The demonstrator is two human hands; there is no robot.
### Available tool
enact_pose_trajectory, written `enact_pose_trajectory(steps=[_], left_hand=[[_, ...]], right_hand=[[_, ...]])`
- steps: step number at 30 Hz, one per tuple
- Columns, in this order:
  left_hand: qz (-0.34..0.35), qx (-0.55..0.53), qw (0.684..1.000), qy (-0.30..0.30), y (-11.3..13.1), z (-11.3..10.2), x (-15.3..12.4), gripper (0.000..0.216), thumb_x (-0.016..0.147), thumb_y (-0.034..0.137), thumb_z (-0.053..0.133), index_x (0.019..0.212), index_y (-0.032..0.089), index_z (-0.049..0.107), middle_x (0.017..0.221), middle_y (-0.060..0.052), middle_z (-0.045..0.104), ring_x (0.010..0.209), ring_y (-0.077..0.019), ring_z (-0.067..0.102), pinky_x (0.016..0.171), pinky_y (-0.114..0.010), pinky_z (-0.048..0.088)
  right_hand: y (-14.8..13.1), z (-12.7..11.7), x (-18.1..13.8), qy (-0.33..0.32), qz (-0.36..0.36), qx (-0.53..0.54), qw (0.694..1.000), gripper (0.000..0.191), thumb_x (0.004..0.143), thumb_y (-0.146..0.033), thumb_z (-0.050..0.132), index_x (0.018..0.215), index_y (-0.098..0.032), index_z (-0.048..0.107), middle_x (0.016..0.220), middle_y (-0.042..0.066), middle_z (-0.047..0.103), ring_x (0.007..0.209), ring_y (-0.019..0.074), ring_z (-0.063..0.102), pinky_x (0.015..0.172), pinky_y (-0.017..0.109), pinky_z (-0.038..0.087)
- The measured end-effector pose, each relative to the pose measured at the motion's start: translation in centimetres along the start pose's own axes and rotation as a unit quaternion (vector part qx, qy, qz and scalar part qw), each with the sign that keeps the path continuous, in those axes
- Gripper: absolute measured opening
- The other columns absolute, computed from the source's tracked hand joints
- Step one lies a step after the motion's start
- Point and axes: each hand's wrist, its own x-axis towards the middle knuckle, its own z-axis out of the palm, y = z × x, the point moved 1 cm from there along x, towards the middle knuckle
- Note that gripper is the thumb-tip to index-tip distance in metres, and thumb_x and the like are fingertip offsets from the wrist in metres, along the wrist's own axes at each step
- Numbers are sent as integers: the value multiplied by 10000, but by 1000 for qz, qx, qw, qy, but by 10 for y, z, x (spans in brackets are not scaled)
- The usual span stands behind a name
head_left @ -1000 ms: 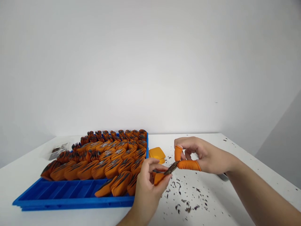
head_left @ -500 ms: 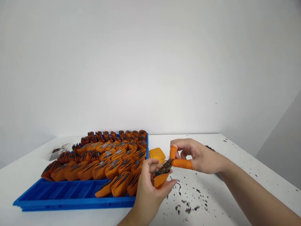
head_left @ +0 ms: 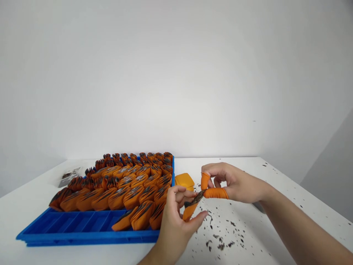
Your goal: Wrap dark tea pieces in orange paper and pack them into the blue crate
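Observation:
My left hand (head_left: 178, 224) holds a small orange piece with a dark inner side (head_left: 190, 210), its fingers curled round it and the thumb along its lower right edge. A strip of dried brown leaf (head_left: 198, 198) lies along the top of that piece. My right hand (head_left: 228, 184) wears orange finger cots (head_left: 216, 193) on thumb and forefinger. Those two fingertips pinch the upper end of the brown leaf. Left of my hands, a blue compartment tray (head_left: 91, 237) bears rows of orange and dark folded bundles (head_left: 142, 215).
Yellow-orange square pieces (head_left: 184, 180) lie in a stack behind my left hand. Dark leaf crumbs (head_left: 220, 246) are scattered over the white table (head_left: 248, 243). A clear container (head_left: 68, 176) stands at the far left, and a grey object (head_left: 259, 207) is partly hidden behind my right wrist.
The orange piece in my left hand has tilted, showing narrower and more edge-on. My right fingertips have shifted slightly right and down, still pinching the leaf.

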Motion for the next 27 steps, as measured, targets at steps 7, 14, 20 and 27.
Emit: enact_pose_trajectory(steps=[7,14,20,27], left_hand=[[-13,0,1000,-7,-5,0,-1,712,770,286,944,1266,286,434,1250,-76,723,1242,-304,730,1056,-505,623],[-5,-6,1000,-7,-4,1,-1,696,777,290,935,1261,287,434,1226,-79,740,1238,-307,731,1008,-490,653],[-5,1,1000,-13,-5,0,-1,687,787,306,926,1261,285,429,1247,-93,742,1245,-302,723,1015,-492,649],[21,18,1000,0,-1,0,-2,662,780,259,908,1256,269,448,1226,-87,752,1194,-285,739,1065,-513,618]], right_hand=[[3,-1,0,8,3,-16,1000,233,922,-419,843,916,-214,732,900,-12,614,798,121,573,686,253,478],[4,-3,0,0,-2,-24,1000,228,918,-419,851,934,-217,747,910,-10,627,810,127,584,688,258,484],[9,-7,0,5,-10,-31,999,194,936,-407,839,957,-229,763,934,-4,634,860,130,606,718,248,490],[7,-9,0,-31,-43,-23,998,155,942,-372,840,948,-225,790,940,10,667,858,132,625,716,244,506]])
